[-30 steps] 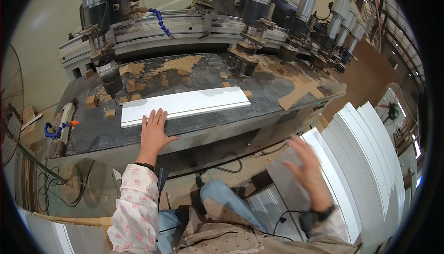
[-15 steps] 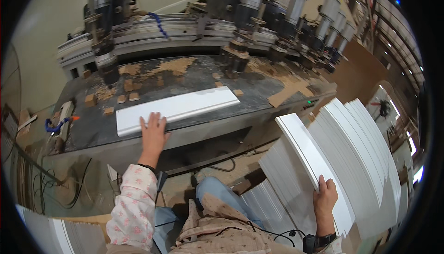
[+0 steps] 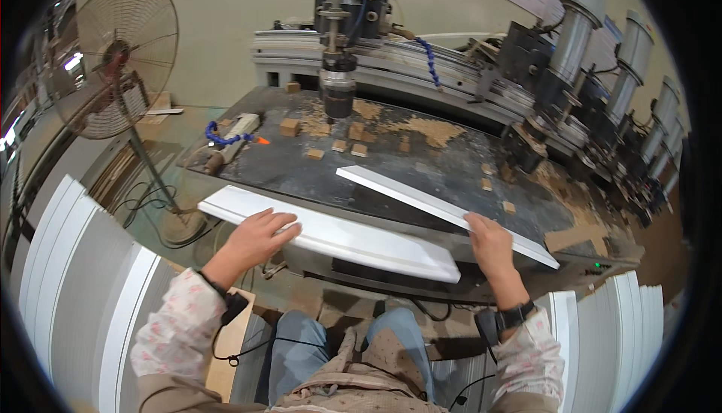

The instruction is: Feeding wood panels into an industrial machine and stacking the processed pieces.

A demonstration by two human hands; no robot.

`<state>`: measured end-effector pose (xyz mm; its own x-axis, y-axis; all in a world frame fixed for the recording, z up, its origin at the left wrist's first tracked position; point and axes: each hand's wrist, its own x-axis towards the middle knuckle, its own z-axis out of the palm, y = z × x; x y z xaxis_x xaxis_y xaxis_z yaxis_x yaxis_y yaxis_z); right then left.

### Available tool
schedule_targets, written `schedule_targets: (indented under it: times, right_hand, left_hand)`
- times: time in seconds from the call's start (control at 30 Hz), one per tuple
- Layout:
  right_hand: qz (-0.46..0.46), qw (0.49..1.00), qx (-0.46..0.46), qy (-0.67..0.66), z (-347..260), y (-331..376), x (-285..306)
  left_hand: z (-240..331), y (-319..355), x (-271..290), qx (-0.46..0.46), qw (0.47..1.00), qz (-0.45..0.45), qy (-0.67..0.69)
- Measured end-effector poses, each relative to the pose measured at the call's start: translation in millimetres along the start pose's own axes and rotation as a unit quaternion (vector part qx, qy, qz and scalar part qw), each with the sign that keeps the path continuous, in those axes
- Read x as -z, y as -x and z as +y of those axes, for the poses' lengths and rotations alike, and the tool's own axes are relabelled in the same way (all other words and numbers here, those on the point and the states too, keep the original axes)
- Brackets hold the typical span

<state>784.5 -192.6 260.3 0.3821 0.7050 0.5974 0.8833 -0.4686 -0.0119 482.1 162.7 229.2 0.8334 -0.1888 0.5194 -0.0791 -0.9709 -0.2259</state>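
Note:
My left hand (image 3: 259, 239) grips a long white board (image 3: 361, 240), fingers over its top face and thumb hidden. This board hangs in front of the worktable's near edge, tilted down to the right. A second, narrower-looking white board (image 3: 406, 197) lies slantwise above the dark tabletop (image 3: 278, 157), seen partly edge-on. My right hand (image 3: 490, 242) is closed around its near long edge, right of its middle. Whether this board rests on the tabletop or is held just off it, I cannot tell.
Stacks of white boards stand at the left (image 3: 83, 278) and right (image 3: 613, 330). Drilling heads hang over the table, the nearest spindle (image 3: 337, 86) among wood blocks (image 3: 289, 127) and sawdust. A blue flexible hose (image 3: 218, 136) lies at the table's left; a standing fan (image 3: 124, 60) is beyond.
My view has swung left. The left hand has taken its board off the tabletop toward me. The right hand has brought a board from the right stack over the table.

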Motion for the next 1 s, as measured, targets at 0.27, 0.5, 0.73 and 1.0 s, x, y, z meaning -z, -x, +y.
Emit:
schedule_targets:
  times: [0.27, 0.5, 0.73, 1.0]
  right_hand:
    - [-0.041, 0.996, 0.063, -0.050, 45.6, -30.8, -135.8]
    - [-0.091, 0.990, 0.035, -0.101, 43.1, -73.9, -181.5]
    - [-0.117, 0.989, 0.004, -0.095, 55.0, -74.2, -189.1]
    - [-0.150, 0.982, -0.027, -0.111, 46.7, -80.4, -187.3]
  left_hand:
    - [62.1, 99.0, 169.9, 0.101, 0.963, -0.132, -0.212]
    - [134.9, 210.8, 230.7, 0.301, 0.887, -0.094, -0.336]
    - [171.7, 293.5, 236.1, 0.437, 0.804, -0.058, -0.399]
    - [211.7, 362.8, 242.3, 0.514, 0.739, -0.095, -0.425]
